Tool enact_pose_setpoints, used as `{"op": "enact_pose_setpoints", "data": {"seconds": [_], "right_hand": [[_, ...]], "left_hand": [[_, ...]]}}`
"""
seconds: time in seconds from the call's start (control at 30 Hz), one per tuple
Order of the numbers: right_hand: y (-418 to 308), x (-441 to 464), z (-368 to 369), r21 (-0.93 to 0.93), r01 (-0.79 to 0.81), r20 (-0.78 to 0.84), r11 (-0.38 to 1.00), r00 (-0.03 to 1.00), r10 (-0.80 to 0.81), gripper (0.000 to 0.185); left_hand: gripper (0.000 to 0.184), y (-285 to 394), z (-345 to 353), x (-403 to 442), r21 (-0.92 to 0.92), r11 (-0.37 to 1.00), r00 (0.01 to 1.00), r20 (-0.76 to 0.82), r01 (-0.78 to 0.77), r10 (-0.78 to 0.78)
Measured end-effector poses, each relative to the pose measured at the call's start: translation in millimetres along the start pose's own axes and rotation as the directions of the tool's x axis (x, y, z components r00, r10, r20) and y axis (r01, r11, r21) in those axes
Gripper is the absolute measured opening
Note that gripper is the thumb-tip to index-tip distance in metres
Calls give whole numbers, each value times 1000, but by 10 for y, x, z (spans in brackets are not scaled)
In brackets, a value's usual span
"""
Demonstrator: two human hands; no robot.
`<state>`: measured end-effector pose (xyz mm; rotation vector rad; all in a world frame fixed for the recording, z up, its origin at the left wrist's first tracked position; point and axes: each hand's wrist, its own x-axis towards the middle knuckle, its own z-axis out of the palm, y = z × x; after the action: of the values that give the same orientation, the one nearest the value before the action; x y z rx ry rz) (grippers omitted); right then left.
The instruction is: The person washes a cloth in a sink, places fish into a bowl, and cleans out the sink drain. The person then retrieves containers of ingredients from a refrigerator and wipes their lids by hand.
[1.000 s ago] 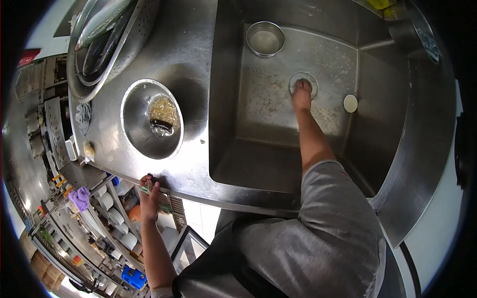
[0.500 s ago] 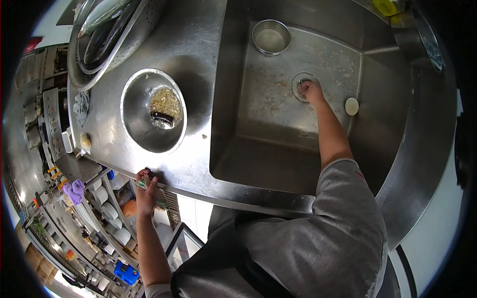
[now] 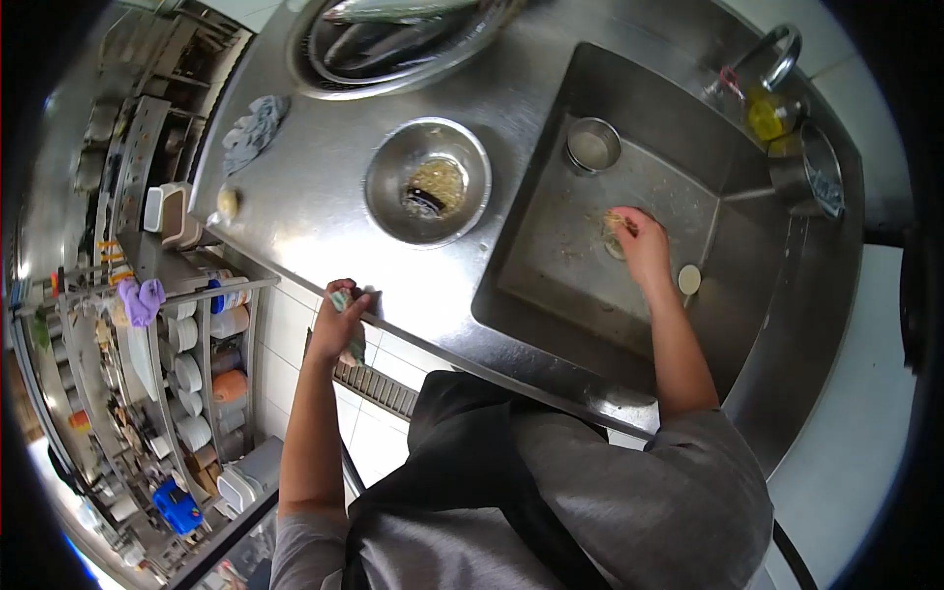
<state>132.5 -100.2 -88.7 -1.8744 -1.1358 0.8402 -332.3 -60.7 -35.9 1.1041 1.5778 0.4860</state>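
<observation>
Steel sink: right hand, nearer one, above drain; fingertips together on yellowish food scraps, long axis unclear. Left hand beside counter edge, fingers closed around greenish wrapper.

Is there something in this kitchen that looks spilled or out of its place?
Yes: small pale food scraps lie loose on the bottom of the rectangular grey metal sink, near the person's bare right hand, so it looks spilled. Also, a grey cloth lies crumpled on the shiny steel counter, not folded.
</observation>
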Motion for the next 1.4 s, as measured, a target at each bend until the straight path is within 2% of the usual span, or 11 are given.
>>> {"op": "enact_pose_setpoints", "data": {"seconds": [0.13, 0.33, 0.4, 0.47, 0.6, 0.77, 0.83, 1.03, 1.17, 1.27, 1.4], "right_hand": [[-1249, -117, 438, 317, 310, 66, 896, 936, -347, 18], [-1619, 299, 1377, -33, 768, 100, 640, 639, -762, 23], [-1737, 314, 1209, 9, 743, 25, 669, 669, -743, 21], [-1669, 323, 846, 98, 548, 0, 831, 835, -550, 18], [-398, 570, 453, 320, 196, -116, 927, 979, -167, 12], [1846, 466, 178, 172, -214, -264, 962, 931, 254, 14], [2485, 405, 241, 48, -459, -343, 887, 827, 446, 17], [2640, 313, 569, -348, -483, -335, 803, 865, 374, 24], [2530, 490, 699, -422, -562, -246, 711, 826, 506, 28], [2747, 622, 834, -546, -473, -136, 691, 864, 485, 32], [2847, 634, 1013, -493, -350, -303, 797, 927, 219, 24]], "left_hand": [[37, -26, -12, 10, -15, 999, 999, -4, -34, 34], [36, 106, 18, -62, 52, 998, 999, -30, 28, -26], [37, 69, 5, -12, 41, 999, 999, -25, 22, -21], [37, 27, 5, -26, 33, 999, 999, -15, 29, -29], [38, 12, -11, 0, 17, 999, 999, -13, 48, -48], [30, 30, 27, 6, -49, 998, 999, 22, 34, -33], [27, 23, 29, 4, -35, 999, 999, 22, 30, -29], [28, 19, 0, 25, 78, 992, 995, -19, 100, -98], [28, 40, 29, 13, 98, 992, 996, -43, 83, -79], [28, 120, 64, 8, 122, 984, 989, -75, 133, -125], [26, 136, 86, -2, 116, 977, 982, -83, 178, -170]]}}
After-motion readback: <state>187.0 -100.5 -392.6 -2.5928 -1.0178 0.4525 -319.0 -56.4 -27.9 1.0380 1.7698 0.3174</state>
